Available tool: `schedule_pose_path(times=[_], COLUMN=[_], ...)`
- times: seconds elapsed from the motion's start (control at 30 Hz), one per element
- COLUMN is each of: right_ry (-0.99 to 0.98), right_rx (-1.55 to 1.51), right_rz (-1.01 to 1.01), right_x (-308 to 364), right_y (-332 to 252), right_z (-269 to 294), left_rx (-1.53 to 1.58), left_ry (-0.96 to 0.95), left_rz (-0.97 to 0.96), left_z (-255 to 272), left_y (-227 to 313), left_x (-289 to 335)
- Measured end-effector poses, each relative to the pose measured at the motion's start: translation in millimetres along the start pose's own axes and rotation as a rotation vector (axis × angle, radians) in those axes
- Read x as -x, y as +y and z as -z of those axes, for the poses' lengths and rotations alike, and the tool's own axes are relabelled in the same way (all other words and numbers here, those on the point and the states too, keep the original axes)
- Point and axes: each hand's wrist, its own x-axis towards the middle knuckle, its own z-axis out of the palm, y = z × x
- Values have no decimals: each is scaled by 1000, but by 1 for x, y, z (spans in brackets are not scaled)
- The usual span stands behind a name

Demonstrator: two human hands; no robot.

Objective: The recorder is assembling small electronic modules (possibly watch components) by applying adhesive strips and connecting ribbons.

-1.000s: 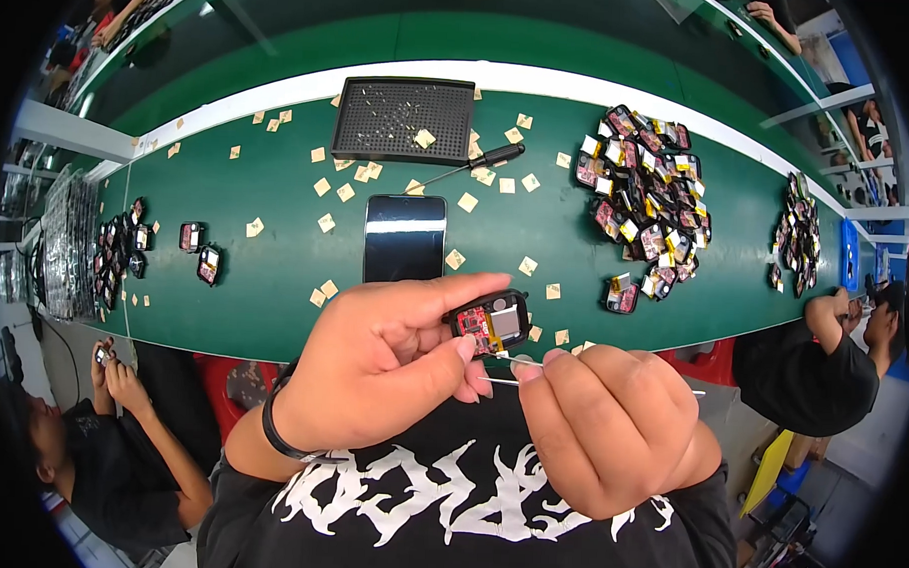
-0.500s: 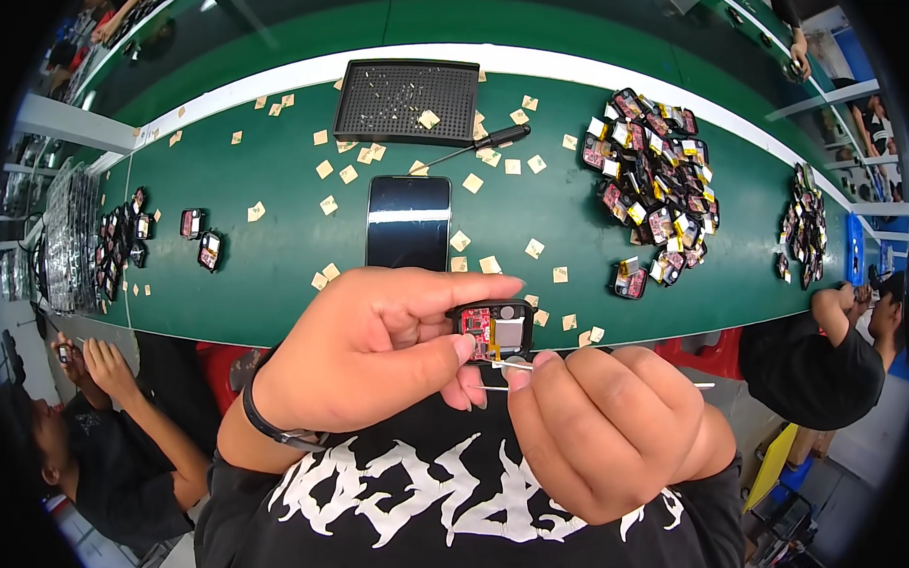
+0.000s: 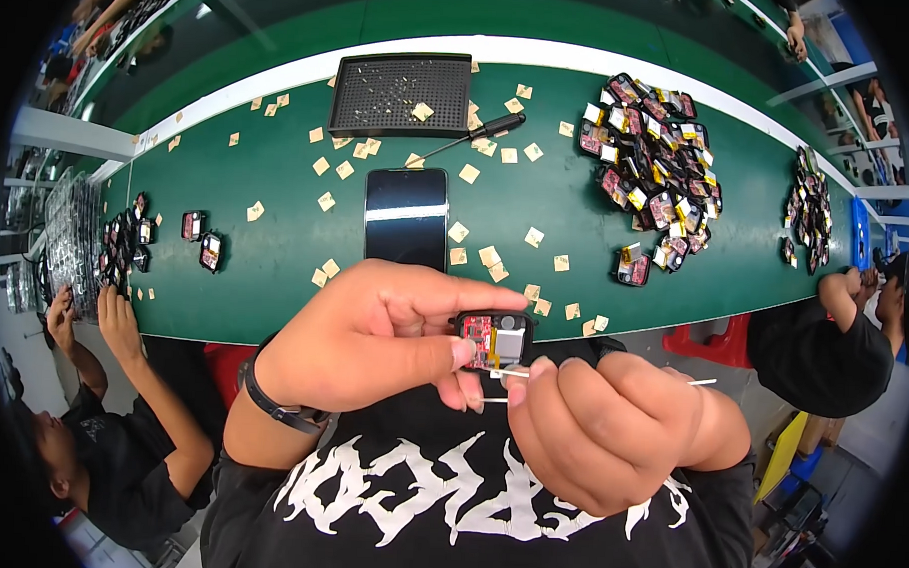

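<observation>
My left hand (image 3: pixel 373 326) is closed round the rim of a small black device housing (image 3: pixel 530 339), with a red circuit board (image 3: pixel 476 331) and a silver battery (image 3: pixel 509 344) inside it. The thumb lies over the board's edge, while the index finger runs along the top. Pinched in my right hand (image 3: pixel 605 424) is a pair of thin metal tweezers (image 3: pixel 704 382). One prong points at the housing's lower edge, beside a small white piece; the other sits lower, close to my left fingertips. The exact contact at the tips is too small to tell.
Ahead lies a dark phone (image 3: pixel 407 217), with a black perforated tray (image 3: pixel 401 97) and a screwdriver (image 3: pixel 495 125) beyond. Small beige squares (image 3: pixel 468 172) are scattered about. Piled housings (image 3: pixel 654 171) stand right; more (image 3: pixel 121 234) lie left. Co-workers sit on both sides.
The view has shifted slightly. My left hand keeps its hold on the housing, and the tweezers' tips sit a little lower. The left co-worker's hands have moved up to the table edge.
</observation>
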Motion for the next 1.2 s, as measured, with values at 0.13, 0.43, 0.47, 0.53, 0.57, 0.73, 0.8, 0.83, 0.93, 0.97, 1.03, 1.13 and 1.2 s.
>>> schedule_pose_path(times=[0.13,0.43,0.47,0.53,0.57,0.73,0.8,0.83,0.93,0.97,1.03,1.13,1.2], right_ry=[-78,106,109,91,78,47,28,27,35,44,49,53,51], right_rx=[7,-42,-64,-80,-94,-138,-158,-169,-191,-201,-215,-233,-238], right_rz=[-119,-418,-404,-410,-411,-410,-420,-412,-404,-402,-391,-369,-362], right_x=[-8,6,5,4,3,1,0,0,0,1,2,2,2], right_y=[-4,-5,-6,-7,-8,-11,-12,-13,-14,-13,-12,-11,-10], right_z=[12,2,1,0,0,-1,-2,-3,-5,-5,-7,-7,-6], left_rx=[0,-6,4,17,9,59,27,28,41,17,-6,40,55], left_ry=[68,148,113,78,72,103,78,78,104,133,163,147,123], left_rz=[-7,-85,-69,-50,-60,-18,-40,-37,-33,-37,-37,-55,-77], left_z=[-3,-14,-12,-9,-8,-11,-9,-9,-11,-13,-13,-10,-9], left_y=[0,0,1,0,-2,-2,-4,-4,-4,-4,-5,-9,-9], left_x=[-2,6,7,5,5,6,6,6,5,3,2,2,2])
